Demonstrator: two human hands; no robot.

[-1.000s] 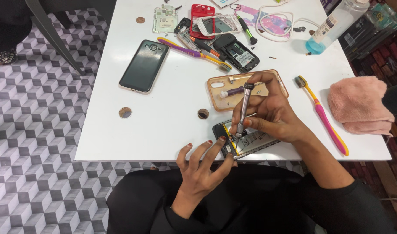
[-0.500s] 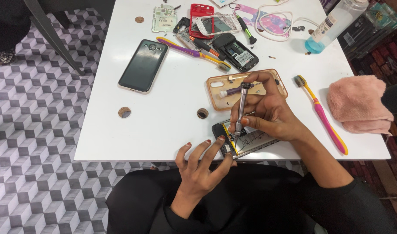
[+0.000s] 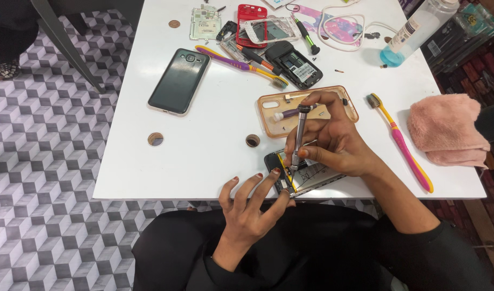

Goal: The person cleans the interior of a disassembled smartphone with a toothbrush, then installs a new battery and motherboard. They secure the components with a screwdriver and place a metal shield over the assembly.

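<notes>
Little has shifted over the last second: our right hand [image 3: 338, 143] still pinches the metal screwdriver [image 3: 298, 134] upright, tip on the opened phone [image 3: 303, 173] at the lower middle of the frame, at the near edge of the white worktop [image 3: 204, 145]. That steadiness suggests we are still working one screw. Our left hand [image 3: 252, 207] grasps nothing; its spread fingertips press the phone's left end, wrist bent up from our lap.

white table [image 3: 214, 156], phones [image 3: 178, 81], toothbrushes [image 3: 400, 141], pink cloth [image 3: 446, 129]
</notes>
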